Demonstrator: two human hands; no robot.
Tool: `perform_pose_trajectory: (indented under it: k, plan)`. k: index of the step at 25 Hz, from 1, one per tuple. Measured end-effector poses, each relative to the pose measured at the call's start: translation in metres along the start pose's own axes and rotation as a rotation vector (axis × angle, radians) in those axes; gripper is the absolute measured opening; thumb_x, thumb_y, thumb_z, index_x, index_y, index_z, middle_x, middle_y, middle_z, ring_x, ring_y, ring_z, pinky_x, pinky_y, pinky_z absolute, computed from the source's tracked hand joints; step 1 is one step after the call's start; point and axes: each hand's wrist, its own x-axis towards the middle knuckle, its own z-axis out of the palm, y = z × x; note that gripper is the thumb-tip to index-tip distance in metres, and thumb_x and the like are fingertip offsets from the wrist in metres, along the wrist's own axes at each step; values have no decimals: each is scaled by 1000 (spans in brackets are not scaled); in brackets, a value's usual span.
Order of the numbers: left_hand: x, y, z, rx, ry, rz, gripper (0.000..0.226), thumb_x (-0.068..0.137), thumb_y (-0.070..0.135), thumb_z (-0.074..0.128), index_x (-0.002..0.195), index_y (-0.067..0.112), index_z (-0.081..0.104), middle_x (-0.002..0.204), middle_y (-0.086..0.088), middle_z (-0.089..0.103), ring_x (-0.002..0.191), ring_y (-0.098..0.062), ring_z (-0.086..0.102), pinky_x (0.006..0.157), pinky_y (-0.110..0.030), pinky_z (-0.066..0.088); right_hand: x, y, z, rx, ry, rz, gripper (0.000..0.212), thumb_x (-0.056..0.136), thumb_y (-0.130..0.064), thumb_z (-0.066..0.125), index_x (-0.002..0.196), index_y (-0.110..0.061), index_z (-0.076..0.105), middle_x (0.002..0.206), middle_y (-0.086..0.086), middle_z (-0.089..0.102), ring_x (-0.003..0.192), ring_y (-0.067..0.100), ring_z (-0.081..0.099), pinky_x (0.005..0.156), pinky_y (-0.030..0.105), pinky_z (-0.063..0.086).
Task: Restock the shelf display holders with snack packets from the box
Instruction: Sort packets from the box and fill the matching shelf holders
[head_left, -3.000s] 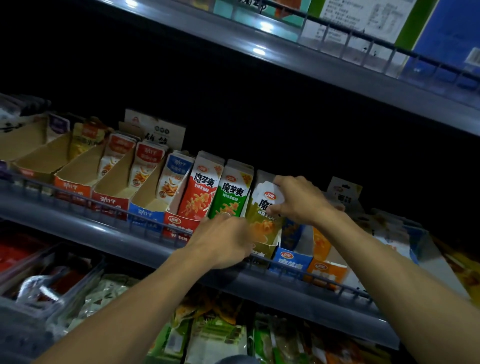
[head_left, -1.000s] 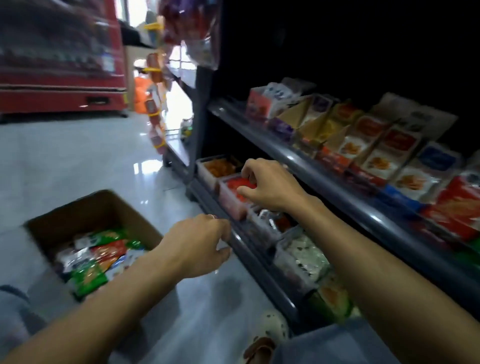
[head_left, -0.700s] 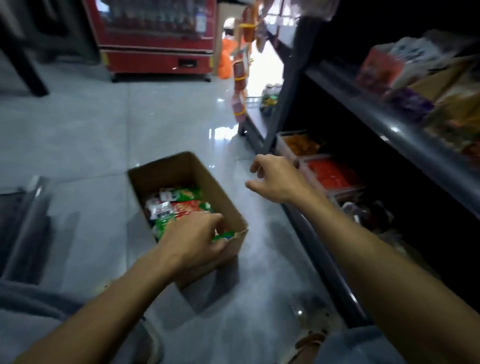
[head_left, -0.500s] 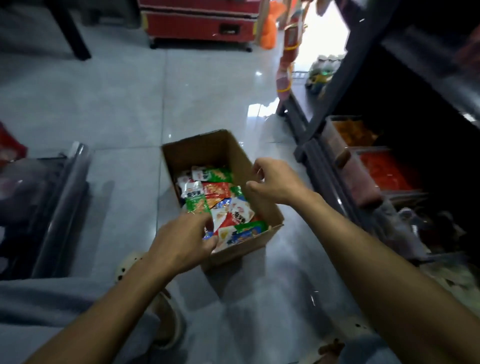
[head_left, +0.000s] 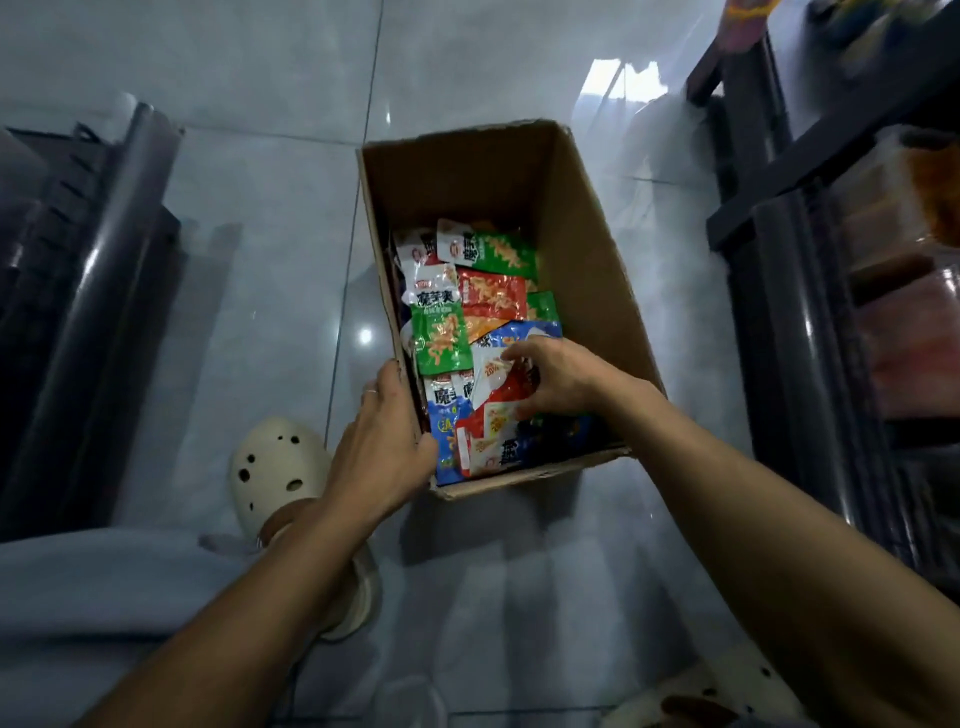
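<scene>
Rack at left edge: a dark rack (head_left: 78, 291) is standing along the left side of the frame, on the glossy grey floor tiles (head_left: 249, 249).

Shoe: my cream perforated clog (head_left: 275, 467) is showing at lower left of centre, just beside my left wrist.

My left hand (head_left: 382, 447): I am gripping the box's left wall near its lower corner, thumb curling over the rim to the inside, fingers lying along the outside. A ring is showing on one finger.

Cardboard box (head_left: 587, 244): it is sitting open on the floor in the middle of the frame, between my two hands.

Snack packets (head_left: 467, 312): green, red, blue and white ones are lying jumbled in the box, piling toward its lower end, directly under and above my right fingers.

My right hand (head_left: 558, 376): I am reaching inside the box, fingers curling around a white and red packet (head_left: 496, 376) on top of the pile.

Shelf unit (head_left: 810, 291): it is standing blurred along the right edge, well apart from the packets.
</scene>
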Motion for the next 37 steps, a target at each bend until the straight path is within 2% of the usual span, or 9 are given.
perform_pose_trajectory:
  k: [4, 8, 16, 19, 21, 27, 30, 33, 37]
  plan:
    - [6, -10, -14, -32, 81, 73, 61, 88, 8, 57, 143, 13, 32, 119, -9, 51, 104, -21, 53, 77, -33, 43, 8, 9, 15, -290, -37, -29, 72, 72, -51, 78, 134, -25, 52, 131, 2, 54, 128, 23, 42, 112, 50, 28]
    - [24, -34, -38, 68, 240, 128, 46, 88, 2, 54, 133, 7, 48, 115, -18, 60, 101, -34, 58, 82, -41, 46, 18, -10, 35, -176, -111, -49, 52, 75, -42, 79, 116, -16, 61, 110, 4, 62, 99, 21, 58, 87, 38, 52]
    - [30, -57, -53, 48, 283, 128, 37, 94, 11, 54, 132, 6, 54, 115, -17, 65, 97, -29, 61, 75, -27, 41, 40, -40, 63, -89, -129, -37, 27, 81, -32, 73, 101, -16, 63, 92, 4, 66, 84, 23, 63, 74, 36, 55]
    - [33, -60, -53, 49, 294, 135, 38, 94, 11, 55, 131, 7, 54, 113, -16, 65, 96, -28, 61, 74, -27, 40, 41, -40, 55, 250, -32, 79, 12, 87, -21, 69, 94, -15, 61, 91, 5, 67, 83, 21, 67, 68, 31, 56]
    - [32, -60, -51, 42, 299, 142, 38, 94, 10, 55, 132, 7, 54, 115, -16, 65, 98, -28, 61, 75, -26, 40, 42, -39, 50, 440, 92, 182, 19, 89, -23, 69, 105, -14, 63, 98, 3, 66, 85, 17, 67, 71, 27, 56]
    - [32, -61, -48, 34, 318, 141, 38, 95, 10, 56, 133, 7, 53, 118, -16, 64, 102, -29, 62, 77, -27, 42, 39, -35, 54, 565, 201, 296, 19, 87, -22, 71, 105, -22, 64, 108, 3, 71, 99, 20, 67, 92, 43, 54]
    - [33, -62, -47, 57, 319, 141, 38, 95, 10, 55, 133, 8, 52, 115, -15, 64, 100, -29, 61, 76, -29, 42, 32, -43, 38, 758, 238, 257, 14, 87, -17, 71, 94, -24, 61, 106, 3, 71, 96, 19, 69, 91, 45, 56]
    - [31, -56, -49, 82, 296, 102, 41, 96, 16, 55, 136, 10, 48, 122, -14, 60, 106, -28, 59, 77, -30, 42, 17, -57, 8, 870, 303, 147, 13, 90, -16, 67, 101, -18, 60, 103, 0, 71, 93, 14, 69, 87, 38, 57]
    - [24, -23, -58, -4, 374, 88, 68, 92, 39, 61, 147, 11, 32, 143, -12, 38, 128, -25, 42, 88, -33, 43, -21, -65, -25, 1027, 313, -25, 10, 92, -14, 64, 101, -20, 63, 100, -3, 73, 91, 13, 72, 79, 29, 57]
